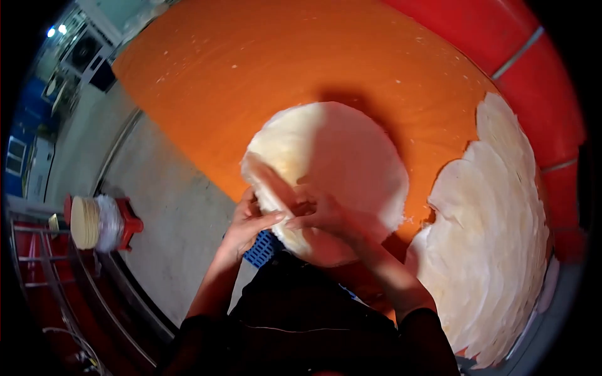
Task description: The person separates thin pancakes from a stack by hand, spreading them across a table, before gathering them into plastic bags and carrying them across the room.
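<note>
While working at orange table, pinching pale sheet with left hand and right hand (closed on its edge).

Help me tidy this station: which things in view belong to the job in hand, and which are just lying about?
In the job:
Round pale thin sheets, left hand and right hand at the lifted edge
Orange work surface beneath
Overlapping pale sheets on the right, likely

Apparently lying about:
Blue slotted plastic object
Red plastic stool
</note>
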Demonstrator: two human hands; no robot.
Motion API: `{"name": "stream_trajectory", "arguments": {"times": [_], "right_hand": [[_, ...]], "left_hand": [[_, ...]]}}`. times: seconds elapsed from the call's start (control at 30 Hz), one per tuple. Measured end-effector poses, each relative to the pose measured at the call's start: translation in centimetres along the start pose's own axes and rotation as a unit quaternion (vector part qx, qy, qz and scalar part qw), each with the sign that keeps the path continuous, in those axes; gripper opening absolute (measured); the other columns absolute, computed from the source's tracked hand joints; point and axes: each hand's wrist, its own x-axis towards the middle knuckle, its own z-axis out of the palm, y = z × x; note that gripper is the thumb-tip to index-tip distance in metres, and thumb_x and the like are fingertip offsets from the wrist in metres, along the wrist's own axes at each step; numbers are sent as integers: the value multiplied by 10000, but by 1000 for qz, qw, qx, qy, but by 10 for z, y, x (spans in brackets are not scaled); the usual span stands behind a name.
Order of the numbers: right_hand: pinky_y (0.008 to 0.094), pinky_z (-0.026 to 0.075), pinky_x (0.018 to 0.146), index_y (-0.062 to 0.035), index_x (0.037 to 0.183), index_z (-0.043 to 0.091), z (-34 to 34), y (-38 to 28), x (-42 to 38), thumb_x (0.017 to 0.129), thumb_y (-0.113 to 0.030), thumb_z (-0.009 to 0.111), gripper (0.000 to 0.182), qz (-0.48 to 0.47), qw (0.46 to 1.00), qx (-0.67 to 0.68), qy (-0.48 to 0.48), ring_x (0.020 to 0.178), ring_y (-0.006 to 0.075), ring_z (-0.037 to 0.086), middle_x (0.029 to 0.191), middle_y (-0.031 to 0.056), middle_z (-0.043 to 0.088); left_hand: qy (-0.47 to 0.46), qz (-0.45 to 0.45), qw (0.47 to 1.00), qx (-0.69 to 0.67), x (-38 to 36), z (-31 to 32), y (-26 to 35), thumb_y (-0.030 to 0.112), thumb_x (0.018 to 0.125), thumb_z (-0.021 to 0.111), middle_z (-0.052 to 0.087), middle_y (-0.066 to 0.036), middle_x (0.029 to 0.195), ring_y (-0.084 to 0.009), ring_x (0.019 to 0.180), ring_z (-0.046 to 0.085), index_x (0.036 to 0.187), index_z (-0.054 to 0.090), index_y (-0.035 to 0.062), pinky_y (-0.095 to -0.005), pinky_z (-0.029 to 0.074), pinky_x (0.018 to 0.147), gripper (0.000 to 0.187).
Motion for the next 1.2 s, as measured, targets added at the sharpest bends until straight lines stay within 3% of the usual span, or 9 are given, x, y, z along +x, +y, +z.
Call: {"name": "stream_trajectory", "arguments": {"times": [0.13,0.33,0.47,0.73,0.83,0.93,1.03,1.13,1.2], "right_hand": [[278,452,751,28,1096,459,0,-11,-11,624,-97,758,572,32,997,53,36,853,164,557,939,97,578],[252,454,699,27,1033,514,4,-5,-13,606,-120,781,524,42,994,85,54,788,133,556,890,81,595],[216,425,694,-2,957,580,9,-11,-20,715,-170,697,317,88,992,79,50,790,93,543,868,25,592],[205,380,584,-18,855,595,22,12,-8,785,-207,625,203,22,989,-43,142,661,44,456,760,-26,540],[235,400,547,-25,752,604,19,16,-1,780,-276,623,254,-27,985,-82,151,602,77,468,675,-10,539],[266,422,572,-38,800,597,14,20,0,798,-314,594,276,-59,968,-200,141,632,115,499,722,22,555],[279,429,602,-43,864,586,16,19,-2,807,-313,576,277,-71,939,-316,114,671,131,514,779,37,564],[285,431,618,-44,888,578,22,26,5,803,-311,573,280,-89,944,-294,122,689,139,518,800,41,565],[290,432,629,-44,904,573,3,26,7,800,-309,571,285,-81,961,-226,136,700,145,521,814,44,566]], "left_hand": [[-12,-7,1000,-28,2,-7,-6,23,685,687,537,-90,1001,-151,863,560,1201,316,29,-236,476,603,636],[25,-5,1000,2,0,2,-1,18,678,680,532,-80,986,-144,832,564,1183,333,30,-230,471,573,613],[37,-28,999,-11,2,-3,-8,-15,666,652,522,-72,1002,-152,850,559,1176,344,39,-232,478,589,598],[66,-21,996,-52,-1,6,-7,-73,649,596,514,-70,1027,-153,889,547,1183,354,39,-248,475,714,597],[86,-6,995,-40,-2,7,-11,-122,653,554,551,-66,934,-83,655,534,1207,353,48,-168,418,493,613],[34,-14,999,-40,-1,-10,-19,-28,681,596,531,-80,1032,-147,892,543,1177,371,33,-233,459,686,548],[36,-37,996,-78,-3,-21,-24,42,718,600,551,-94,1023,-148,893,540,1186,366,22,-222,450,658,524],[37,-12,998,-40,-1,-18,-32,91,793,495,547,-148,1072,-221,946,550,1138,451,-51,-342,447,817,375],[-15,-58,994,-86,-11,5,-5,48,727,493,536,-191,1058,-260,961,552,1104,463,-82,-383,435,855,399]]}}
